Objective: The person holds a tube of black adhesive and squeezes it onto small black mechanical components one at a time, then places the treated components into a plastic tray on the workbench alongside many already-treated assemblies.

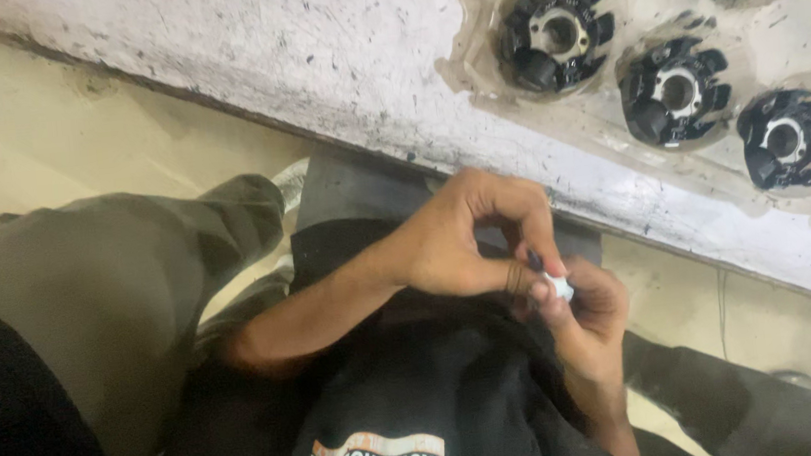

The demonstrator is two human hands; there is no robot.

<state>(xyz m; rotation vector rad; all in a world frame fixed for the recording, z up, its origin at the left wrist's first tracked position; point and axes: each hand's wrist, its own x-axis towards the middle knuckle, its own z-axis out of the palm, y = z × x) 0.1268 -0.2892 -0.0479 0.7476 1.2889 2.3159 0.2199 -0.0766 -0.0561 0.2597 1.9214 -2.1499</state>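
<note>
- The surface [310, 59], a scuffed white slab flecked with black marks, ran across the far side of the scene, its near edge slanting from far left to near right.
- The person sat below that edge, dark shirt and grey trouser leg [123, 275] filling the near left, so the work was held over the lap, not on the slab.
- A clear moulded tray [616, 153] lay on the right part of the surface; each shallow pocket held one black round part with a pale metal hub, which probably kept the parts apart and facing up.
- Three of these were plainly seen: one black part [555, 35] toward the left of the tray, a second black part [675, 93] at the middle, and a third black part [786, 139] farther right; more were cut off at the frame's edge.
- The left hand [471, 237] came in from the left, its fingers bent and pressed down on the piece from above.
- The right hand [587, 315] rose from the near side, fingers curled under it as support.
- The small white piece [561, 287] sat pinched between both hands, near the surface's edge, too small to identify.
</note>
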